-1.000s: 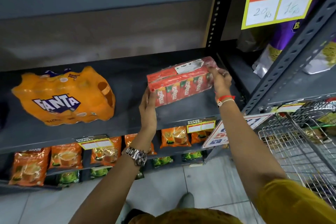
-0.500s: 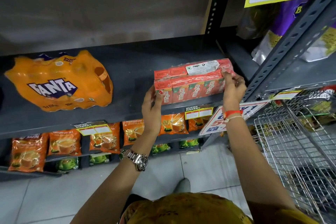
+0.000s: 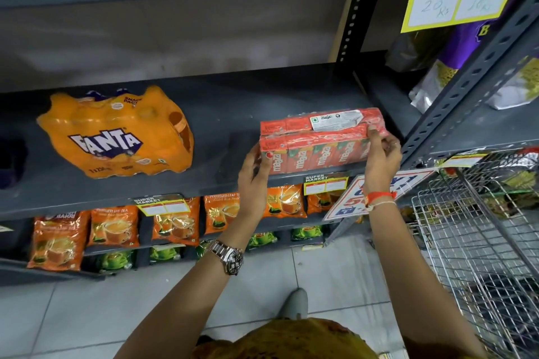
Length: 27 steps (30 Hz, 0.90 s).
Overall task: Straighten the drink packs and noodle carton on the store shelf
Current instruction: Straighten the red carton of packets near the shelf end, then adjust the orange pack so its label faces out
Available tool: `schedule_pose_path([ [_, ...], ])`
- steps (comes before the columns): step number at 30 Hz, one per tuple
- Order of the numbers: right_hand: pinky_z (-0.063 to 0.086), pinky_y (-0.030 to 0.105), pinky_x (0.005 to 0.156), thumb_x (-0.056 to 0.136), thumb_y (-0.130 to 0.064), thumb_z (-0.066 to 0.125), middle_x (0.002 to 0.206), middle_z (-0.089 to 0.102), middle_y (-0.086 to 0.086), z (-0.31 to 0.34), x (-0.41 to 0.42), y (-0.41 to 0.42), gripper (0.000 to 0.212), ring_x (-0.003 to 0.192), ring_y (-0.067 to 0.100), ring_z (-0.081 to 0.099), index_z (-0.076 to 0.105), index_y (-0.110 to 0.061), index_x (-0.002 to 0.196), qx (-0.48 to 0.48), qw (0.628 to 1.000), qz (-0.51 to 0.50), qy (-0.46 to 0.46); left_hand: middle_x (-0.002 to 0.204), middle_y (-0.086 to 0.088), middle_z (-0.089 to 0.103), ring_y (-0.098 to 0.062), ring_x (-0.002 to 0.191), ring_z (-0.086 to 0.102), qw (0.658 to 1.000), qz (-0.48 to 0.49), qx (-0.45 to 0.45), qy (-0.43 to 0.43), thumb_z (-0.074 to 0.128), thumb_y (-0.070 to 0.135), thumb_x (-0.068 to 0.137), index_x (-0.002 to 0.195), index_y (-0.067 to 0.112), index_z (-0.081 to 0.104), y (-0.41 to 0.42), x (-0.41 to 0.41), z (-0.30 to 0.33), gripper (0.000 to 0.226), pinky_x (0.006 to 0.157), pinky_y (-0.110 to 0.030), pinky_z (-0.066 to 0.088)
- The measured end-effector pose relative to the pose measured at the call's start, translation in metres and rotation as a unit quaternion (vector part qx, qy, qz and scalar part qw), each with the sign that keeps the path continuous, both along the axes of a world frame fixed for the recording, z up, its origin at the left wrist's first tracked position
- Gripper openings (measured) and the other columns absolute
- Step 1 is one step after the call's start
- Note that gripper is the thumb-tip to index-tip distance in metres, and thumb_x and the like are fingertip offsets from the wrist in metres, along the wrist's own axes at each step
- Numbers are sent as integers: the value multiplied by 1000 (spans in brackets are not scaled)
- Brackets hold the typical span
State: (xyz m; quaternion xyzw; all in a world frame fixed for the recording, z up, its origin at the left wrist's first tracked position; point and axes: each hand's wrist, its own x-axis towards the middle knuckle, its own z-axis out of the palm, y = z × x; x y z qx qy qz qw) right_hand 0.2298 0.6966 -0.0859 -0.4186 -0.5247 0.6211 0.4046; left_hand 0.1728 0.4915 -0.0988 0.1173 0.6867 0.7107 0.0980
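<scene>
— Hands on the red pack (image 3: 320,144), one at each end. The left hand (image 3: 255,176) cups the left end with the thumb on the front face; the right hand (image 3: 383,154) pinches the right end, fingertips over the top edge. Both are closed on it, a firm two-sided hold.

— Where does it sit?

— On the grey shelf (image 3: 227,114), at the right end, close to the front lip and near the upright post (image 3: 466,79). Its base seems to rest on the shelf, though I cannot tell whether the far side is fully down.

— So how should it be squared up?

— I would slide it, not lift it. Keep both ends held evenly, turn it until the long front face runs along the shelf lip, then let go of both ends together so it does not swing. The film looks slick, so a grip at the corners should serve better than one on the flat faces.

— What is it like?

— A row of small red cartons shrink-wrapped together, brand lettering sideways along the front, a white label on top. The wrap is glossy and a little wrinkled.

— And the rest?

— The Fanta pack (image 3: 116,134) lies well to the left, slumped and skewed. It probably wants straightening too.
</scene>
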Motion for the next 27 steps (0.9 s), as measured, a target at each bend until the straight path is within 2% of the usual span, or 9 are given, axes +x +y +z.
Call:
schedule_pose_path([
  [2,46,23,90,91,-35,56,107,60,-1,1,4,-10,32,99,12,57,53,-15,115,-10,1000,3,14,127,0,59,-12,115,56,1000,-14,-12,-8,49,26,94,134,16,44,-3,-3,1,41,88,-13,48],
  [5,44,17,93,93,-31,51,127,55,1,-2,9,-43,41,112,10,54,47,-13,130,-2,998,-58,40,131,9,50,-3,116,50,999,-32,-16,-29,51,27,92,139,18,37,-16,-9,2,49,85,-3,44],
  [7,45,11,85,92,-22,51,123,55,7,-4,10,-77,35,102,5,54,49,-9,125,32,992,-118,39,135,8,46,-4,121,45,999,-23,-18,-31,52,27,92,137,19,39,-34,-10,4,47,84,2,40],
  [9,44,10,76,92,-11,48,109,54,8,-12,7,-118,21,89,-1,52,49,-8,113,54,990,-124,42,134,4,51,-8,123,48,1000,-4,-16,-24,52,26,92,129,21,47,-62,-9,4,39,93,-8,41],
  [13,39,9,69,93,0,46,87,51,-8,-18,-14,-216,15,70,-16,51,47,-9,104,71,996,-17,46,118,-8,59,-28,112,56,991,132,15,5,49,17,93,113,20,55,-159,-18,3,20,97,-49,46],
  [15,42,8,72,92,2,50,89,55,-7,-17,-31,-251,16,74,-17,54,50,-8,104,89,992,74,47,116,-16,57,-35,107,55,975,222,10,15,47,13,94,112,11,54,-206,-34,3,19,93,-54,45],
  [18,43,3,74,93,-14,56,93,59,-9,-3,-64,-280,17,83,-16,57,53,-10,110,110,969,215,43,112,-11,51,-30,100,52,958,284,23,37,47,13,94,115,0,46,-259,-68,8,25,88,-45,44],
  [22,46,10,88,93,-29,57,126,52,5,13,-114,-303,34,114,9,53,45,-17,122,112,945,308,7,140,-7,38,-17,127,39,980,196,-2,29,52,26,92,134,9,34,-303,-129,18,49,101,-28,36],
  [27,43,-3,56,93,-41,53,104,53,-18,18,-144,-314,29,88,-9,54,40,-27,115,74,952,297,-25,138,-14,46,-27,122,51,996,27,-78,-15,49,36,92,134,8,36,-308,-181,26,53,101,-40,45],
])
